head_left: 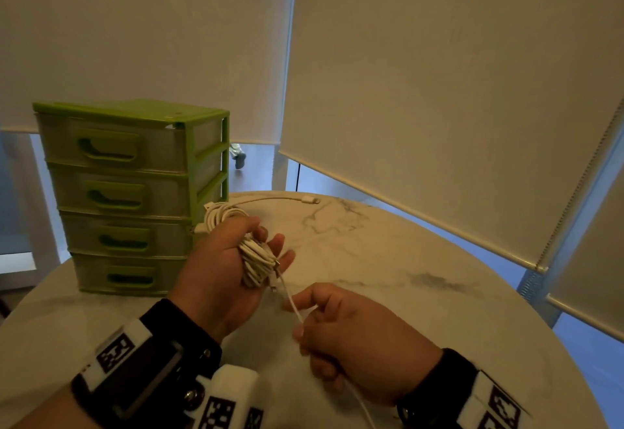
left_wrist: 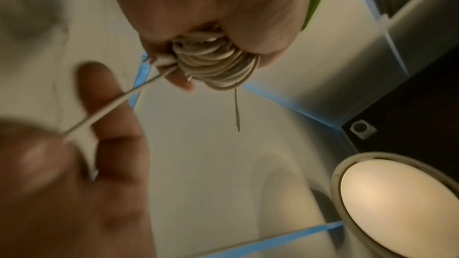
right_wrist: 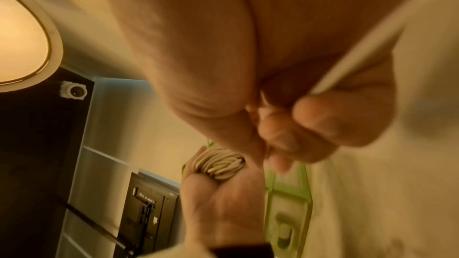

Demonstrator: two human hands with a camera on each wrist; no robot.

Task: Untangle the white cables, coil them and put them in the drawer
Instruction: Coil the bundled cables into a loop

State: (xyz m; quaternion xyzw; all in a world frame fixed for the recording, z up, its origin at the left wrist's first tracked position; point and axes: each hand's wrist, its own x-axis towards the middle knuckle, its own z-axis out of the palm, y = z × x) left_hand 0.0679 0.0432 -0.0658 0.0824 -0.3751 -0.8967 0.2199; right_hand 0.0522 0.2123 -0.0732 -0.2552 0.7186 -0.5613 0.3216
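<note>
The left hand point(head_left: 233, 260) grips a thick bundle of coiled white cable point(head_left: 258, 261) across its palm, thumb over the loops and fingertips partly extended, while the right hand point(head_left: 351, 330) pinches the loose white cable tail point(head_left: 292, 305) running down from the coil toward five o'clock and off the near edge of the picture. The step in hand appears to be winding the remaining length onto the coil; it would go best if the person fed the tail with light, even tension and laid each turn beside the last, so the loops do not slip off the open fingers. A second white cable bundle point(head_left: 219, 214) lies on the round marble-patterned counter point(head_left: 405, 260) at eleven o'clock of the left hand, just beside the green four-drawer plastic cabinet point(head_left: 131, 192), whose drawers all look closed. Open counter lies from one to four o'clock; the cabinet crowds the ten o'clock side, and the counter's curved rim falls away near the right wrist.
</note>
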